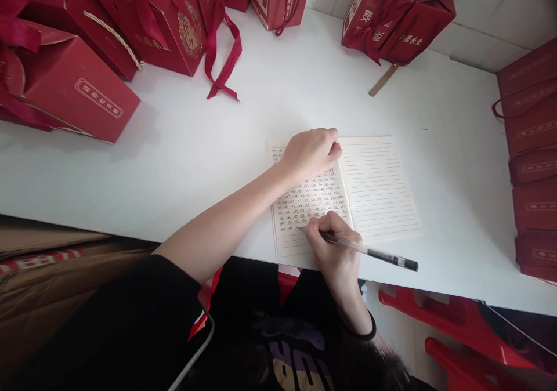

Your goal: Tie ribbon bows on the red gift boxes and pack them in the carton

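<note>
An open lined notebook lies on the white table in front of me. Rows of handwritten numbers fill most of its left page, while the right page shows only blank lines. My right hand grips a clear-barrelled pen with a black cap end, its tip touching a low row on the left page. Higher up, my left hand rests with curled fingers across the upper left page near the fold, covering some of the writing. Nothing shows in that closed hand.
Red gift boxes with ribbons crowd the table's left and back. More red boxes stand at the back right, and a stack rises at the right edge. Red plastic stools are below right; a cardboard box is lower left.
</note>
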### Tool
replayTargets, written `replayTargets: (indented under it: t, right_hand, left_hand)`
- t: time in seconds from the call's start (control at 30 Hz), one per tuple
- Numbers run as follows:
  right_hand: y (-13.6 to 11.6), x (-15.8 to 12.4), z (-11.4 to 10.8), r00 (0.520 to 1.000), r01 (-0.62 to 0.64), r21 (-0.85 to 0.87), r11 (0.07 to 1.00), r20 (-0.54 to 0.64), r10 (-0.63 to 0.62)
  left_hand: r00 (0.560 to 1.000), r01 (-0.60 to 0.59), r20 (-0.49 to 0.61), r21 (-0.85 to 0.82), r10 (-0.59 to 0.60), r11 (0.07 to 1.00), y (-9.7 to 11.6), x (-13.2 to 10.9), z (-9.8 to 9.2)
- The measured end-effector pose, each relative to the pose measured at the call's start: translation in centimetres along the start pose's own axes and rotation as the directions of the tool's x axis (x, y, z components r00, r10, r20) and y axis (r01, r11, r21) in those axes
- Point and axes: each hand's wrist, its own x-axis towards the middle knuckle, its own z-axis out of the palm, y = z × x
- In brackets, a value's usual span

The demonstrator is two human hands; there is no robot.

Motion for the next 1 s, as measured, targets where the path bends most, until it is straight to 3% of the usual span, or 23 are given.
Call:
replayTargets:
  t: [0.27, 0.37, 0.47, 0.57, 0.67, 0.77, 0.8, 0.9, 1.0]
  right_hand:
    - [-0.1, 0.0, -0.2, 0.999, -0.043, 0.031, 0.999, -0.004, 0.043]
    - [0.1, -0.3, -0.5, 0.994, -0.105, 0.186, 0.977, -0.013, 0.11]
    - [0.4, -0.8, -0.7, 0.969, -0.179, 0.44, 0.88, -0.077, 0.235]
    - [0.7, -0.9, -1.2, 0.947, -0.14, 0.575, 0.806, -0.16, 0.278]
    - [1.4, -0.1, -2.9, 0.929, -0.082, 0.42, 0.904, -0.297, 0.223]
    - [3.5, 1.4, -5.3, 0.898, -0.168, 0.058, 0.984, -0.402, 0.177]
    - [4.5, 2.0, -6.0, 0.913, -0.158, -0.073, 0.985, -0.391, 0.117]
    - [7.7, 3.4, -7.2, 0.95, 0.081, -0.305, 0.949, -0.265, -0.166]
    - [10.0, 3.8, -7.0, 0.938, 0.098, -0.348, 0.932, -0.281, -0.204]
  left_hand:
    - [0.999, 0.012, 0.033, -0.015, -0.012, 1.0, 0.2, -0.1, -0.2]
    - [0.999, 0.015, 0.033, -0.024, -0.015, 1.0, 0.1, -0.1, -0.2]
    - [1.0, 0.012, 0.028, -0.048, -0.011, 0.999, -0.1, -0.1, -0.3]
    - [1.0, 0.006, 0.022, -0.093, -0.004, 0.996, -0.3, -0.2, -0.5]
    - [0.999, 0.052, 0.013, -0.153, -0.05, 0.987, -0.3, -0.4, -0.8]
    - [0.992, 0.129, 0.018, -0.241, -0.128, 0.962, -0.3, -0.6, -1.1]
    - [0.993, 0.115, -0.006, -0.231, -0.119, 0.966, -0.3, -0.7, -1.2]
    - [0.993, 0.066, -0.078, -0.229, -0.086, 0.971, -0.6, -0.9, -1.6]
    - [0.979, 0.034, -0.19, -0.232, -0.08, 0.972, -1.3, -1.0, -2.2]
